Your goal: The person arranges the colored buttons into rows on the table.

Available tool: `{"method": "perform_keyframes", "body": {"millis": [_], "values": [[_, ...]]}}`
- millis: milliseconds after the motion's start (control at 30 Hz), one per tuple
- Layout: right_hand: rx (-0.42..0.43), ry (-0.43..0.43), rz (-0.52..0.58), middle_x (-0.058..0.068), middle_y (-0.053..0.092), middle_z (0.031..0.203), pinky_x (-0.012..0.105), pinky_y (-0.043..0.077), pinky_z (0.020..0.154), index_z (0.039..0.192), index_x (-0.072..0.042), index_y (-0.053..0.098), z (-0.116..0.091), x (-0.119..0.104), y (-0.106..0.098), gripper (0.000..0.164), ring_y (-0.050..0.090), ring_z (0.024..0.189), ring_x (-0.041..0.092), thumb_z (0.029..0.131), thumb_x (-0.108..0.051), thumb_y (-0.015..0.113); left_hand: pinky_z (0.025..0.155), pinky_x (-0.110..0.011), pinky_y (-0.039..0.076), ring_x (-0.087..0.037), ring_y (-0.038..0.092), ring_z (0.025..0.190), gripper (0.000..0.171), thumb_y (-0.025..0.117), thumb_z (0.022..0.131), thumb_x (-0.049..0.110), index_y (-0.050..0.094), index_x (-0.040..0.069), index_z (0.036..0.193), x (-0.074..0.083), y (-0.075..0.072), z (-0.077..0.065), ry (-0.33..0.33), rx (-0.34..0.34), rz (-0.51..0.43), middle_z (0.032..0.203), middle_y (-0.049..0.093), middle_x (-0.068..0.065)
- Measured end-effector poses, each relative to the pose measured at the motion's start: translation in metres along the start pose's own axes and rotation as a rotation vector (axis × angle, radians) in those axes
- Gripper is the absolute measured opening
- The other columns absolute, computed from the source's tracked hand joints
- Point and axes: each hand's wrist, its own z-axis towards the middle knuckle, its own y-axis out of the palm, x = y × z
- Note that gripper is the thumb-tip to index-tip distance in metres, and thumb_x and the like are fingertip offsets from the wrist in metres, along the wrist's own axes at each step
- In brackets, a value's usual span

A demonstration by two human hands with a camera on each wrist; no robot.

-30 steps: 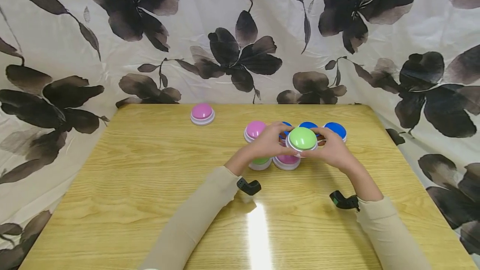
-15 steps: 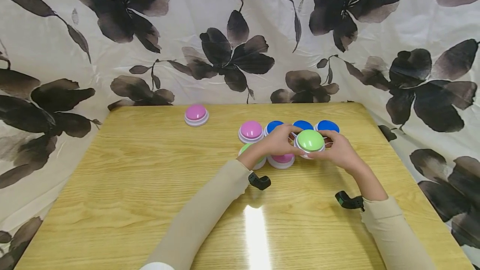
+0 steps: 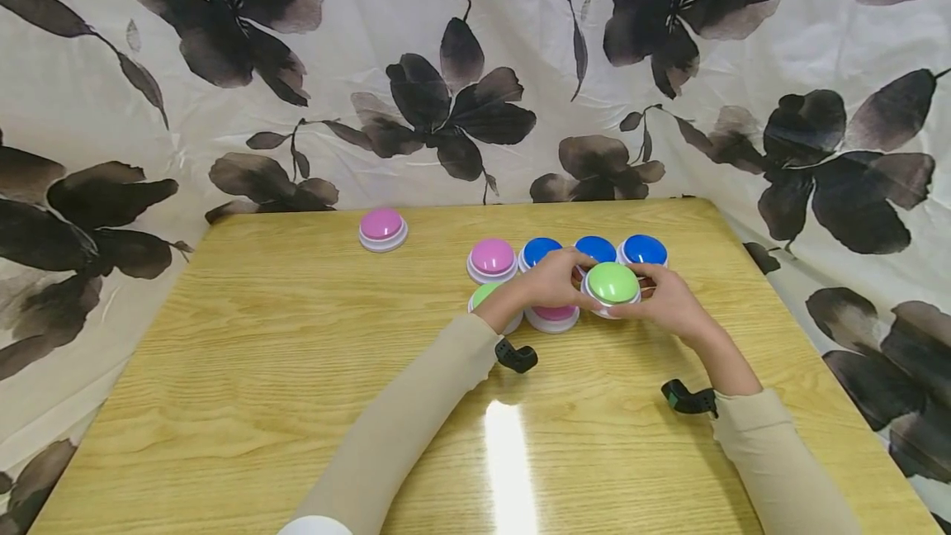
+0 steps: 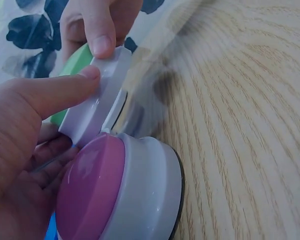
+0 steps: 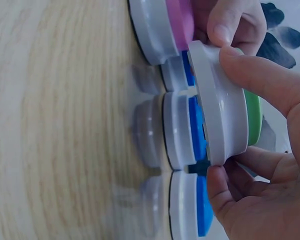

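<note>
A green-domed push button (image 3: 612,282) with a white base is held between both hands. My left hand (image 3: 551,281) grips its left side, thumb in front and fingers behind. On its right side my right hand (image 3: 672,304) holds it the same way. In the right wrist view the base of the green button (image 5: 222,105) stands off the table, in front of the blue buttons (image 5: 182,132). Just left of it sits a pink button (image 3: 555,315), partly behind my left hand; the left wrist view shows this pink button (image 4: 90,190) close under the fingers.
Three blue buttons (image 3: 645,249) stand in a back row with a pink button (image 3: 493,257) at its left end. Another green button (image 3: 486,295) is partly covered by my left wrist. A lone pink button (image 3: 382,225) sits near the table's back edge, before a floral curtain (image 3: 461,106).
Both hands have carried the green button right, from over the front pink button to beside it, and slightly lower. The head view has shifted a little to the right.
</note>
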Motion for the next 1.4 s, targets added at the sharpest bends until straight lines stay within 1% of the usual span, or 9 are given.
{"method": "perform_keyframes", "body": {"millis": [167, 367, 500, 667, 867, 1000, 1267, 1400], "values": [[-0.006, 0.020, -0.006, 0.023, 0.052, 0.126, 0.043, 0.048, 0.087, 0.140, 0.007, 0.042, 0.003, 0.004, 0.005, 0.089, 0.053, 0.107, 0.035, 0.074, -0.032, 0.086, 0.073, -0.016, 0.048, -0.010, 0.056, 0.092, 0.063, 0.084, 0.076, 0.038, 0.062, 0.012, 0.129, -0.004, 0.001, 0.000, -0.011, -0.031, 0.001, 0.107, 0.060, 0.007], [-0.013, 0.040, -0.030, 0.021, 0.052, 0.125, 0.041, 0.049, 0.085, 0.141, 0.006, 0.040, 0.006, 0.010, 0.008, 0.092, 0.052, 0.107, 0.033, 0.073, -0.037, 0.086, 0.073, -0.017, 0.048, -0.012, 0.058, 0.090, 0.057, 0.084, 0.076, 0.037, 0.065, 0.013, 0.124, -0.007, 0.003, 0.001, 0.004, -0.047, -0.023, 0.100, 0.062, 0.009], [-0.017, 0.042, -0.029, 0.020, 0.053, 0.124, 0.040, 0.048, 0.085, 0.141, 0.005, 0.041, 0.007, 0.012, 0.008, 0.092, 0.052, 0.107, 0.033, 0.073, -0.037, 0.086, 0.074, -0.017, 0.047, -0.010, 0.058, 0.089, 0.055, 0.083, 0.076, 0.037, 0.065, 0.013, 0.122, -0.008, 0.005, 0.002, 0.016, -0.057, -0.007, 0.100, 0.063, 0.009], [-0.023, 0.038, -0.025, 0.021, 0.053, 0.124, 0.039, 0.048, 0.084, 0.140, 0.006, 0.041, 0.008, 0.015, 0.011, 0.091, 0.052, 0.106, 0.033, 0.073, -0.037, 0.086, 0.076, -0.016, 0.047, -0.007, 0.057, 0.090, 0.058, 0.083, 0.077, 0.038, 0.064, 0.012, 0.125, -0.008, 0.006, 0.002, 0.003, -0.074, 0.006, 0.105, 0.064, 0.008], [-0.019, 0.024, -0.022, 0.021, 0.054, 0.122, 0.038, 0.048, 0.084, 0.139, 0.005, 0.043, 0.010, 0.016, 0.013, 0.088, 0.052, 0.104, 0.032, 0.074, -0.034, 0.086, 0.078, -0.016, 0.046, -0.008, 0.058, 0.093, 0.057, 0.083, 0.078, 0.035, 0.064, 0.009, 0.125, -0.007, 0.006, 0.002, 0.005, -0.060, -0.003, 0.107, 0.064, 0.006], [-0.021, 0.030, -0.014, 0.019, 0.054, 0.121, 0.038, 0.048, 0.084, 0.139, 0.004, 0.043, 0.011, 0.017, 0.013, 0.088, 0.052, 0.104, 0.031, 0.073, -0.034, 0.086, 0.078, -0.016, 0.046, -0.007, 0.058, 0.092, 0.056, 0.083, 0.078, 0.035, 0.064, 0.010, 0.125, -0.010, 0.008, 0.002, 0.003, -0.052, 0.001, 0.106, 0.064, 0.007], [-0.020, 0.026, -0.019, 0.019, 0.055, 0.119, 0.038, 0.047, 0.083, 0.138, 0.004, 0.045, 0.012, 0.019, 0.014, 0.086, 0.052, 0.103, 0.031, 0.073, -0.033, 0.087, 0.080, -0.017, 0.046, -0.005, 0.057, 0.094, 0.061, 0.083, 0.077, 0.037, 0.063, 0.012, 0.128, -0.010, 0.009, 0.002, -0.034, -0.043, 0.013, 0.111, 0.064, 0.007], [-0.013, 0.025, -0.037, 0.019, 0.055, 0.119, 0.038, 0.047, 0.083, 0.137, 0.003, 0.046, 0.010, 0.019, 0.014, 0.085, 0.051, 0.102, 0.031, 0.072, -0.034, 0.087, 0.081, -0.017, 0.046, -0.004, 0.057, 0.094, 0.061, 0.083, 0.077, 0.038, 0.063, 0.012, 0.129, -0.007, 0.009, 0.001, -0.037, -0.043, 0.024, 0.113, 0.065, 0.007]]}}
